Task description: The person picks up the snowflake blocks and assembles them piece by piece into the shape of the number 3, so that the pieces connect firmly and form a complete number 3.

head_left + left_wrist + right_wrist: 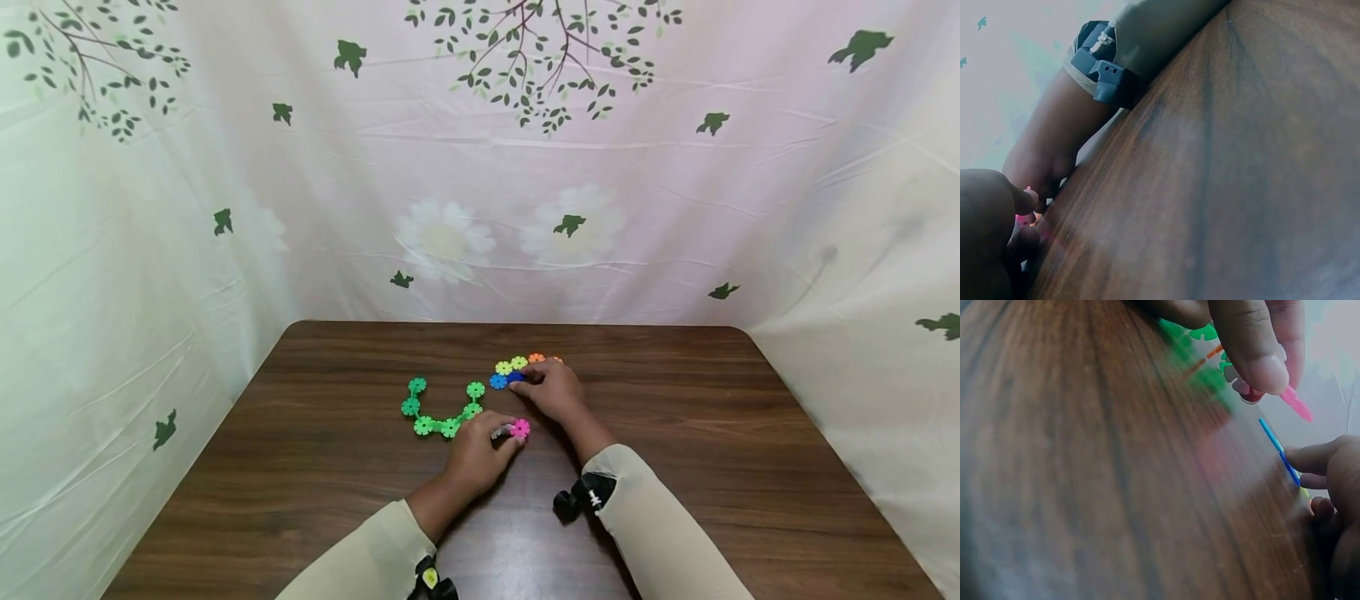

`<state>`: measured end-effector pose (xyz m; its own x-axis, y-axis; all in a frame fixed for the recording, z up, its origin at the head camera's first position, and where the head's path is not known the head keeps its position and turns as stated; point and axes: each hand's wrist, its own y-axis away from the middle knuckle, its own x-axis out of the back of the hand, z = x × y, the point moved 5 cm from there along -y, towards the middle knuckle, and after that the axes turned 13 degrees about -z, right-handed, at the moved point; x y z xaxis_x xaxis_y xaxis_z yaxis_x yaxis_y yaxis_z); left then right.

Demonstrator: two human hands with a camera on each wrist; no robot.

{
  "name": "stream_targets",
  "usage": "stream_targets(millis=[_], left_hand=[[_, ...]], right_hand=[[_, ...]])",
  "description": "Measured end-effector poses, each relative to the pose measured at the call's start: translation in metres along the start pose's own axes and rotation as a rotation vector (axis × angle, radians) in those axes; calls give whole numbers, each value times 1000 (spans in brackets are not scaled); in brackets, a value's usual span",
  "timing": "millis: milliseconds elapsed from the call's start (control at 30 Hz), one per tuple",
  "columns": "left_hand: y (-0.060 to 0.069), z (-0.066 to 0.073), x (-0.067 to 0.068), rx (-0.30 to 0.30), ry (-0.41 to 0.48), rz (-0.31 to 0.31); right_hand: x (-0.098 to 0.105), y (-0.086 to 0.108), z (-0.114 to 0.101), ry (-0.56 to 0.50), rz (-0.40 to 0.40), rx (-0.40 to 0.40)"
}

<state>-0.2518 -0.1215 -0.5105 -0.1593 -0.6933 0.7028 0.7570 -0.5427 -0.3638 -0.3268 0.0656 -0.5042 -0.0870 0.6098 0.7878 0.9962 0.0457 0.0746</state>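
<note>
My left hand [480,454] pinches a small joined piece at the front of the group, a pink notched disc [520,428] with a greyish-white part between the fingertips. In the right wrist view the pink disc [1297,405] sticks out past the left fingertips. My right hand [557,392] is further back and pinches a dark blue notched disc [515,377], partly hidden by its fingers. A lighter blue disc [498,382] adjoins it. Just behind lie yellow discs [504,367] and an orange disc [536,358]. The left wrist view shows the left hand [988,225] mostly dark.
A curved chain of linked green discs [424,426] lies on the brown wooden table [315,483], left of my left hand. Another orange disc [557,360] is partly covered behind the right hand. A printed cloth [480,183] hangs behind the table.
</note>
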Motion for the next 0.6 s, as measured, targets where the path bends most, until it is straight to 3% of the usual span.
stream_targets(millis=[167, 267, 500, 600], left_hand=[[0, 9, 6, 60, 12, -40], [0, 12, 7, 88, 15, -59], [0, 11, 7, 106, 21, -81], [0, 13, 8, 103, 28, -86]], right_hand=[[-1, -1, 0, 12, -4, 8], [-2, -1, 2, -34, -9, 9], [-1, 0, 9, -315, -21, 104], [0, 1, 11, -388, -40, 116]])
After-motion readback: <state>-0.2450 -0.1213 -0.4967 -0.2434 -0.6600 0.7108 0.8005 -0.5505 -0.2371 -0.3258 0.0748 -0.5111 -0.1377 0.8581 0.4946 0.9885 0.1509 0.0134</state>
